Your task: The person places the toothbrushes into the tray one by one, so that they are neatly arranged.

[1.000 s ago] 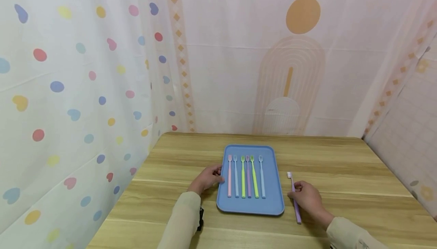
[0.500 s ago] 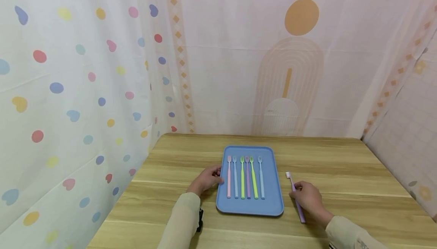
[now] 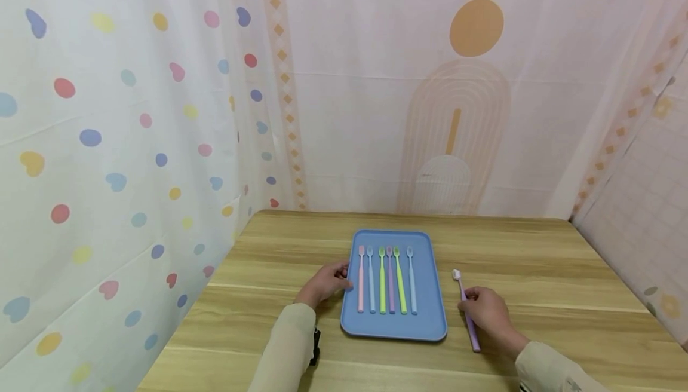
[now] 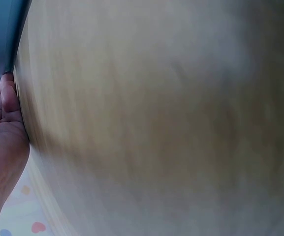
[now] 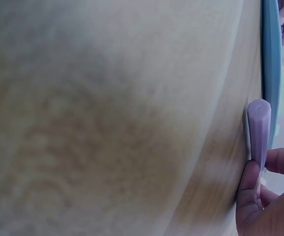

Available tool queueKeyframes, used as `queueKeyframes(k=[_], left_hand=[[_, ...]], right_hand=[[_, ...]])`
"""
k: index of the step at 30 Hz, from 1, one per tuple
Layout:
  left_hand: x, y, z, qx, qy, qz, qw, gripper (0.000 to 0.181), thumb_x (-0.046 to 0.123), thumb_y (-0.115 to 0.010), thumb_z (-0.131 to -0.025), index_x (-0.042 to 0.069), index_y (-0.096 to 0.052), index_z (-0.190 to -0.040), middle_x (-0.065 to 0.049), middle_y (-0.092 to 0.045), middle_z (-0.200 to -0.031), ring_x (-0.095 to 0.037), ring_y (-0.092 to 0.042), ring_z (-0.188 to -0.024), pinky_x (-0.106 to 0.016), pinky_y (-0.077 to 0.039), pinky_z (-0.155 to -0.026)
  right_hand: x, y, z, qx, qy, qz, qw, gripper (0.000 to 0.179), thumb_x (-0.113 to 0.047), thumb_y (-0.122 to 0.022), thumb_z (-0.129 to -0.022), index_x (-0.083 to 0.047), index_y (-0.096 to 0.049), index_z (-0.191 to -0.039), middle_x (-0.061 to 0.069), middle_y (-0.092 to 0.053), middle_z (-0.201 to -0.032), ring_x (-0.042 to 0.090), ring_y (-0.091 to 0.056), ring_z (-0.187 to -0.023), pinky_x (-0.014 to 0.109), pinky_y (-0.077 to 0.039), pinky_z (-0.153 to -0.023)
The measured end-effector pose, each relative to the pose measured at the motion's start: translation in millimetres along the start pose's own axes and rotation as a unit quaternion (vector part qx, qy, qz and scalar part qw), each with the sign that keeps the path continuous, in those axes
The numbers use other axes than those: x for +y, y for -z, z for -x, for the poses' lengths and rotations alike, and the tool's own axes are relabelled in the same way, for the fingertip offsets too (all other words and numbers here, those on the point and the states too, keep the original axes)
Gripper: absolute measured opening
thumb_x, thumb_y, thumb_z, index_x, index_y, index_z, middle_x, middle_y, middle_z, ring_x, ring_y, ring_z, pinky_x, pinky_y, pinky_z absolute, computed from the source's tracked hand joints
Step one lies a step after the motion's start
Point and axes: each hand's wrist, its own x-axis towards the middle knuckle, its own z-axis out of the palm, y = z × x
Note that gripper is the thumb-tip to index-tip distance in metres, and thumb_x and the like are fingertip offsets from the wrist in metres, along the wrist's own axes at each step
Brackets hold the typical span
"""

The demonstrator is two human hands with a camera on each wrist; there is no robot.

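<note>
In the head view, a purple toothbrush (image 3: pixel 471 329) lies between the thumb and fingers of my right hand (image 3: pixel 488 309), which pinches it near its middle. Its white bristles face up at the far end. The right wrist view shows the handle's butt end close to the wooden surface. My left hand (image 3: pixel 325 282) holds the left rim of a blue tray (image 3: pixel 392 327), thumb at the edge and fingers against its side. Several toothbrushes lie side by side in the tray, heads away from me: a pink one (image 3: pixel 361 284), light blue ones, yellow-green ones and a purple one (image 3: pixel 391 284).
The tray rests on a wood-grain table (image 3: pixel 258 332). Patterned curtains (image 3: pixel 134 141) hang along the left, back and right of the table. A dark strap (image 3: pixel 315 347) sits at the left wrist.
The handle end of the held toothbrush has swung slightly to the right, and my right hand has shifted a little that way. The left hand and the tray stay in place.
</note>
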Motion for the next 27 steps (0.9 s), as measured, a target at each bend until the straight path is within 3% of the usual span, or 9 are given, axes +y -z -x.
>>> queueKeyframes(k=[19,27], left_hand=[[-0.1,-0.3,-0.6,-0.001,0.000,0.006,1.0000,0.058,0.001,-0.069,-0.090,-0.002,-0.048,-0.144,-0.008,-0.052,-0.102,-0.022,-0.047,-0.094,-0.034,-0.040,-0.082],[0.7,0.5,0.3,-0.001,0.002,0.003,1.0000,0.059,0.002,-0.070,-0.090,-0.001,-0.048,-0.144,-0.008,-0.053,-0.102,-0.022,-0.047,-0.094,-0.034,-0.040,-0.081]], right_hand=[[0.7,-0.1,-4.4,0.004,-0.010,-0.030,0.9995,0.035,-0.008,-0.068,-0.081,0.012,-0.068,-0.109,0.016,-0.070,-0.095,0.019,-0.062,-0.079,0.030,-0.049,-0.064],[-3.3,0.0,-4.5,0.003,-0.014,-0.048,0.9988,0.035,-0.010,-0.063,-0.086,0.012,-0.067,-0.113,0.015,-0.070,-0.095,0.019,-0.063,-0.078,0.030,-0.050,-0.064]])
